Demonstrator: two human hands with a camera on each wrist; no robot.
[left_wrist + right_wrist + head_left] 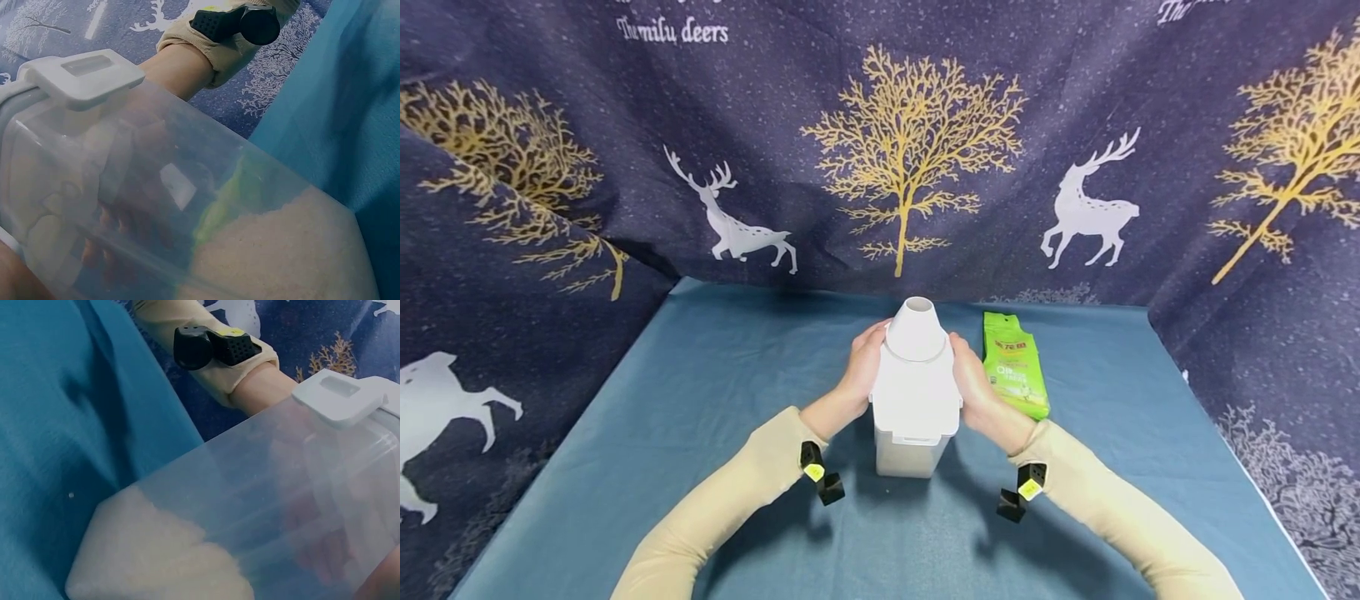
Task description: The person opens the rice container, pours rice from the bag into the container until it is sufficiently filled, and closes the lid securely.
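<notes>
Both hands clasp the upright container at mid-worktop.
Left hand and right hand wrap their fingers round opposite sides of the container; its long axis stands vertical, equally near both.

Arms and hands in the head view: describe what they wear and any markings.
Both arms wear long beige sleeves ending at the wrist. The left hand and right hand are bare, without gloves. Below each wrist hangs a small black camera unit with a yellow sticker; the right one matches it.
</notes>
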